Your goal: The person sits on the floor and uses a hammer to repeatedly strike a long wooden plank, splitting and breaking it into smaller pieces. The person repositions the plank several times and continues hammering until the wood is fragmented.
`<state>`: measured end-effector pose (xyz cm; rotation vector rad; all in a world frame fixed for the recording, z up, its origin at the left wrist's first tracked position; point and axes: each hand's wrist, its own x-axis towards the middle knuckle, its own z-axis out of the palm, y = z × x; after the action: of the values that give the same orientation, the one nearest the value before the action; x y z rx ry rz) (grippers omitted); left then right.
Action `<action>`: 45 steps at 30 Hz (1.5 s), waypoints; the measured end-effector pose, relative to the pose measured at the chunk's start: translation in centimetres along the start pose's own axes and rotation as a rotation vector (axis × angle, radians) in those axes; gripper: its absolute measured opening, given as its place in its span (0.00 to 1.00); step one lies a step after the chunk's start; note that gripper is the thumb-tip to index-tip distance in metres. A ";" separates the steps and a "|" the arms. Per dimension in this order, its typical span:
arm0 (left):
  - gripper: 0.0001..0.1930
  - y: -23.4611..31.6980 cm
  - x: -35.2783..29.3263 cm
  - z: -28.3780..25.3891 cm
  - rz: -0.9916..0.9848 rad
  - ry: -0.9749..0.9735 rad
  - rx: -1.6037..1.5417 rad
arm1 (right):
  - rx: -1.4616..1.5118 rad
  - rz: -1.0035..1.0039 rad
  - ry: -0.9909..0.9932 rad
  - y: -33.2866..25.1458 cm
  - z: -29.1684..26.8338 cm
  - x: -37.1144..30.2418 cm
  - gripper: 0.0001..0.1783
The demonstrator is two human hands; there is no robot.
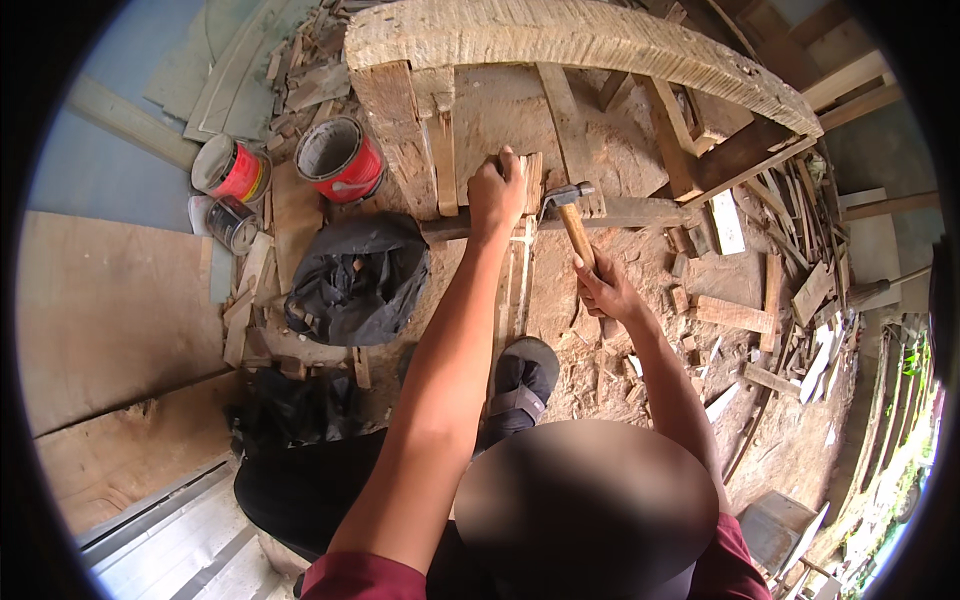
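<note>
My right hand (pixel 606 287) is wrapped round the wooden handle of a claw hammer (pixel 577 230). The hammer's dark metal head lies close to a short piece of wood (pixel 534 178); whether they touch I cannot tell. Closed against the left side of that wood is my left hand (pixel 498 192), its fingertips partly hidden. Below it, long narrow wooden strips (pixel 517 285) run down toward my sandalled foot (pixel 524 380). Just beyond both hands stands a wooden frame with a curved, rough-edged top (pixel 560 38) and a low crossbar (pixel 640 212).
To the left are a red bucket (pixel 372 172), a red can (pixel 236 172), a dark tin (pixel 234 224) and a black plastic bag (pixel 360 280). Wood offcuts (pixel 733 313) litter the dusty ground at the right. A plywood sheet (pixel 120 310) stands at far left.
</note>
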<state>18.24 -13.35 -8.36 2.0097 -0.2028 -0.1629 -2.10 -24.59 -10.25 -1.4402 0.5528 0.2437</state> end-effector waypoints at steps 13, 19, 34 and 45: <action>0.26 -0.1 0.3 0.0 0.018 0.035 0.009 | 0.290 -0.087 0.384 2.5 9.0 -1.8 0.20; 0.27 -0.5 0.0 0.4 0.047 0.024 0.037 | 0.634 -0.143 0.584 1.5 16.2 -1.0 0.22; 0.28 0.5 0.0 -0.2 -0.042 -0.049 0.054 | 0.053 0.064 0.018 1.4 -1.8 0.0 0.27; 0.27 0.3 -0.1 -0.3 -0.013 -0.021 0.018 | 0.179 0.010 0.292 3.5 4.5 -1.5 0.28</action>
<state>18.18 -13.19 -7.95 2.0280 -0.2048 -0.1910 -4.12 -19.52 -12.41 -1.3059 0.7987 -0.0107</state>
